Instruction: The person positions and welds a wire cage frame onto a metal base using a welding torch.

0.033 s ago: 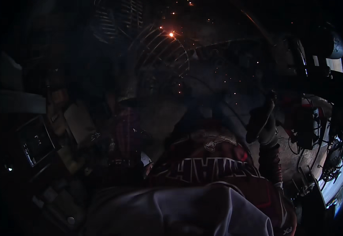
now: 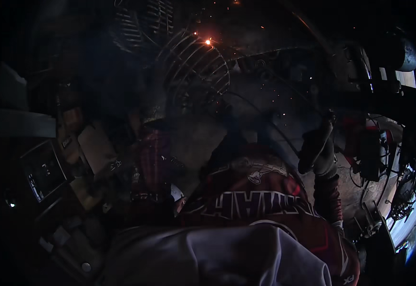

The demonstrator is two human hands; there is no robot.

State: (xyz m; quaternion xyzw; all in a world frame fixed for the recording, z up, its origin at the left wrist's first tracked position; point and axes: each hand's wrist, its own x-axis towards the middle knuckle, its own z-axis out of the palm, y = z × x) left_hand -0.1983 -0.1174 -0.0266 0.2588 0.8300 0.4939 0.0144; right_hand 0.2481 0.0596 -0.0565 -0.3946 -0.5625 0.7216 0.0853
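My right hand (image 2: 317, 155) wears a thick grey-brown glove and is closed around a dark handled tool (image 2: 330, 117), whose exact kind the dimness hides. A dark cable (image 2: 284, 136) runs beside the hand toward the far middle. On the left, a reddish sleeve (image 2: 153, 157) reaches forward, but my left hand is lost in the dark and its fingers do not show. Beyond both arms stands a curved metal frame with parallel bars (image 2: 196, 62). A bright orange glowing spot (image 2: 208, 42) sits at its upper edge, with small sparks scattered to the right.
Cardboard pieces (image 2: 96, 148) and a dark framed panel (image 2: 44, 170) lie at the left. Another barred metal piece (image 2: 143, 24) stands at the far left. A red and black machine (image 2: 370, 148) with cables is at the right. Pale cloth (image 2: 227, 252) covers the near edge.
The view is slightly brighter, and the bars of the frame show more plainly. The sparks have shifted and some have gone. My right hand stays in place.
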